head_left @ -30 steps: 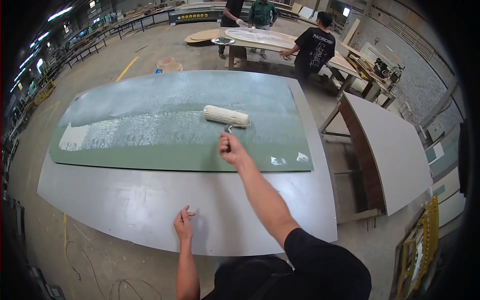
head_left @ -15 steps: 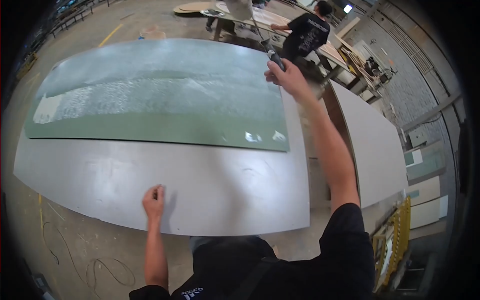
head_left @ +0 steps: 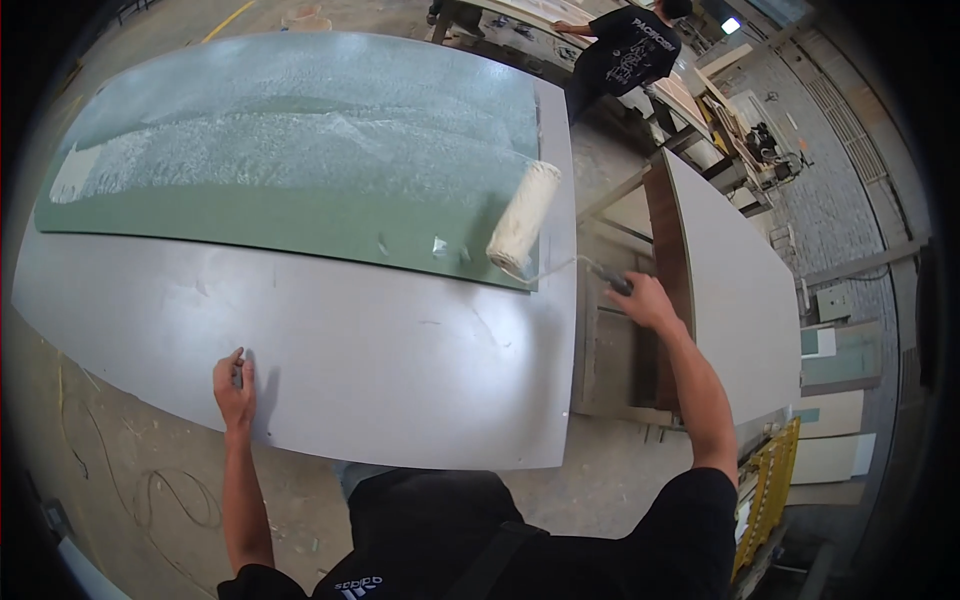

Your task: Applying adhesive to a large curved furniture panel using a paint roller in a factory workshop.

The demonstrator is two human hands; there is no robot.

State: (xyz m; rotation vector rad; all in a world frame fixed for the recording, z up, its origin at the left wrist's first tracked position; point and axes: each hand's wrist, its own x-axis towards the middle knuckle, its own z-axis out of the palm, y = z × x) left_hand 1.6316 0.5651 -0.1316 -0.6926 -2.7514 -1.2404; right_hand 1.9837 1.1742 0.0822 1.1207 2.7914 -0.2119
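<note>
My right hand is closed round the dark handle of a paint roller, out past the right edge of the table. The roller's cream, fluffy sleeve is over the right end of a green board; whether it touches the board I cannot tell. Wet, whitish, streaky coating covers the board's far and middle parts, with a thicker white patch at its left end. A bare green strip runs along the near side, with small white blobs near the right end. My left hand, loosely curled with a gap between thumb and fingers, hovers over the table's near part, apparently holding nothing.
The board lies on a large pale grey tabletop. Another pale panel on a frame stands to the right, across a gap. A co-worker in a black shirt stands at a far bench. A cable coils on the floor at left.
My right hand has come down and nearer with the roller, whose sleeve now shows over the board's right end. My left hand and the table appear further left in view.
</note>
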